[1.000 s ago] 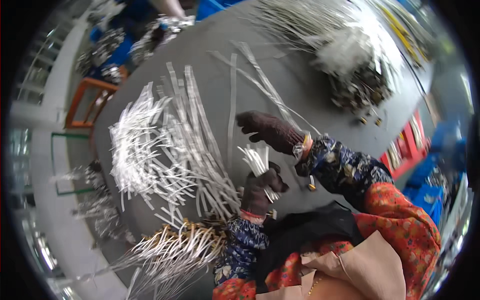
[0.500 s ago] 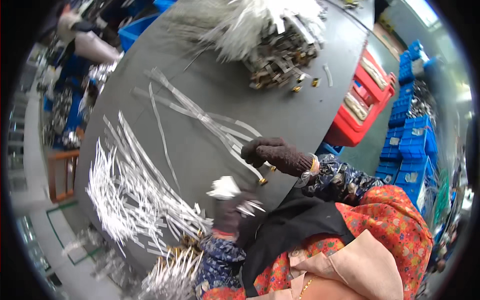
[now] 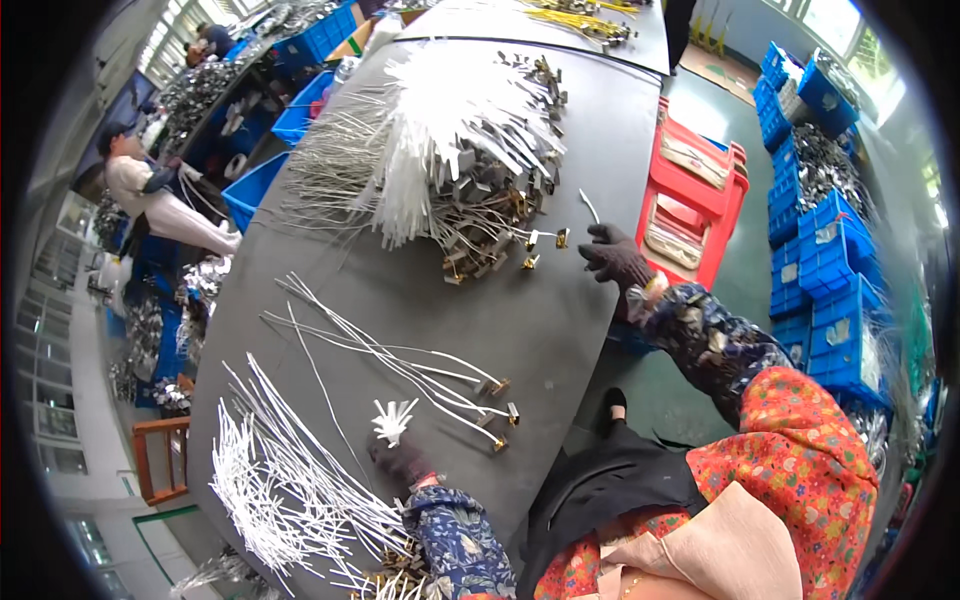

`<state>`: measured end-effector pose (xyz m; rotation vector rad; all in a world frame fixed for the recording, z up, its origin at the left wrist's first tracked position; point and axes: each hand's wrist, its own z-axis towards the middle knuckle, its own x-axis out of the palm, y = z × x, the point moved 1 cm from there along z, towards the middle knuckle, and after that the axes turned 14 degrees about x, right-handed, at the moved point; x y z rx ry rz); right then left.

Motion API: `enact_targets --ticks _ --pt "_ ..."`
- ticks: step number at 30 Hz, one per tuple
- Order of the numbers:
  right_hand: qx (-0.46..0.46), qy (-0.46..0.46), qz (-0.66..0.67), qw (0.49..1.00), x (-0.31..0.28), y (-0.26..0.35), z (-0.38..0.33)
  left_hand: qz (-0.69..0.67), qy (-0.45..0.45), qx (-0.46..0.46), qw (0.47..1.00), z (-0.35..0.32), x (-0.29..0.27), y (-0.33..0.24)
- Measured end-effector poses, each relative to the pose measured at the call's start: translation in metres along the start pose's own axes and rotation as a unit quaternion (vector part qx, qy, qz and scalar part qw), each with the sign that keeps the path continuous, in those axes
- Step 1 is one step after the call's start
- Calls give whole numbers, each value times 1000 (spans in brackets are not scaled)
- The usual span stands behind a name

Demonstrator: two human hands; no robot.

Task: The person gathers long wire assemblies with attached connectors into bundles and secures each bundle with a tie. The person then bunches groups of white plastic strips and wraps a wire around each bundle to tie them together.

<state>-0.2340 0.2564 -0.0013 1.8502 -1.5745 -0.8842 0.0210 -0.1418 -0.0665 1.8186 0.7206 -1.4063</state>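
My left hand (image 3: 402, 464), in a dark knit glove, is closed around a bunch of white strips (image 3: 396, 422), whose ends fan out above the fingers. Just beyond it lie several long white wires (image 3: 400, 362) with gold-coloured metal ends. My right hand (image 3: 615, 258), gloved alike, reaches over the table's right edge with its fingers apart and holding nothing. Nearest to it are a loose metal end piece (image 3: 562, 238) and a short white strip (image 3: 589, 206). Left of it rises a big pile of white wires with metal ends (image 3: 470, 150).
Another heap of white wires (image 3: 290, 480) covers the near left of the grey table (image 3: 545, 340). A red stool-like frame (image 3: 690, 200) stands past the right edge, and stacked blue crates (image 3: 835, 310) beyond. At the far left a person (image 3: 155, 195) stands by blue bins (image 3: 255, 190).
My right hand has moved away from the wires in the middle, forward and right toward the big pile's edge. My left hand still holds the white bunch. The whole view has shifted.
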Motion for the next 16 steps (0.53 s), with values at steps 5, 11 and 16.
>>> enact_targets --ticks 5,11,16 --pt "-8 134 -85 987 37 22 21 -793 -62 -34 606 -17 -41 32" --pt "-14 202 -37 979 -29 -90 -7 -834 52 -67 545 -87 -97 -3" --pt "20 248 57 967 -76 -118 -42 -918 135 -45 371 -114 -105 -67"
